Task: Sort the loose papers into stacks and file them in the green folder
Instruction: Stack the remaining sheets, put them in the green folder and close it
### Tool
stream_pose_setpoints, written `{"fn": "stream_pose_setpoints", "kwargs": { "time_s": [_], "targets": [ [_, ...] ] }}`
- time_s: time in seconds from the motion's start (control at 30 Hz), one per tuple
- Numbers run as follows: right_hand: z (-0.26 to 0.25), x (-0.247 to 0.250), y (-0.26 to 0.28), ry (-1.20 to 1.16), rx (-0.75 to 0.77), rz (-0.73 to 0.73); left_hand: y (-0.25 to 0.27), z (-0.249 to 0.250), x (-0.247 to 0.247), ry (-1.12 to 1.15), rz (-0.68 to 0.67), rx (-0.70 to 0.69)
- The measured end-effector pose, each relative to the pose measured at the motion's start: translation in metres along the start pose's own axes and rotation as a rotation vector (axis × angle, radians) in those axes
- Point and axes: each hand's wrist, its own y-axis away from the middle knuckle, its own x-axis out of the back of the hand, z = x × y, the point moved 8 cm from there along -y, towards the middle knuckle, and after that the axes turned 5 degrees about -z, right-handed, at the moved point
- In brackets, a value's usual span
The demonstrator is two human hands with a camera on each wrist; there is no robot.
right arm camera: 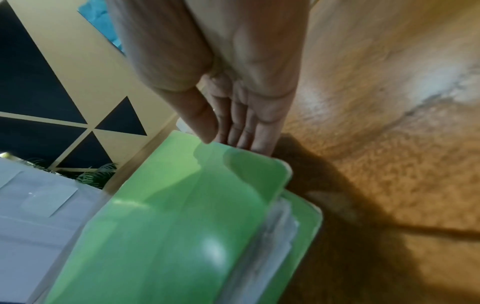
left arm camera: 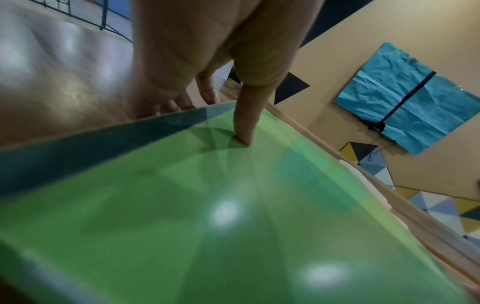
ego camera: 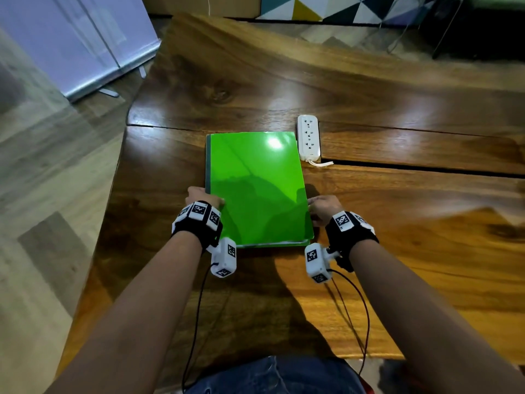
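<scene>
The green folder [ego camera: 255,180] lies shut on the wooden table [ego camera: 412,237], long side pointing away from me. White paper edges [ego camera: 272,244] show between its covers at the near end, and again in the right wrist view as papers [right arm camera: 272,236]. My left hand [ego camera: 203,199] holds the spine edge: the thumb [left arm camera: 246,123] presses on the green cover [left arm camera: 233,226] and the fingers go down beside the edge, tips hidden. My right hand [ego camera: 319,209] rests against the folder's right edge with straight fingers [right arm camera: 249,131], thumb at the cover [right arm camera: 168,226].
A white power strip [ego camera: 308,137] with a short cord lies just beyond the folder's far right corner. The table's left edge runs close to my left hand, with wood floor below. A pale panel [ego camera: 71,44] leans at the far left.
</scene>
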Motion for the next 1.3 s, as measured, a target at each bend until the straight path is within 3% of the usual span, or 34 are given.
{"fn": "stream_pose_setpoints", "kwargs": {
  "time_s": [0.27, 0.53, 1.03, 1.3],
  "targets": [
    [0.01, -0.004, 0.013, -0.162, 0.076, -0.033, 0.011, 0.002, -0.013, -0.026, 0.027, -0.08],
    [-0.005, -0.018, 0.015, 0.27, 0.173, 0.052, 0.004, 0.006, -0.008, -0.281, -0.001, -0.107],
    [-0.051, -0.031, -0.015, 0.15, 0.228, -0.023, -0.023, 0.043, 0.0, -0.186, 0.094, -0.294],
    [-0.073, -0.028, -0.023, 0.053, 0.261, -0.091, -0.031, 0.078, -0.016, -0.352, -0.022, -0.342]
  ]
}}
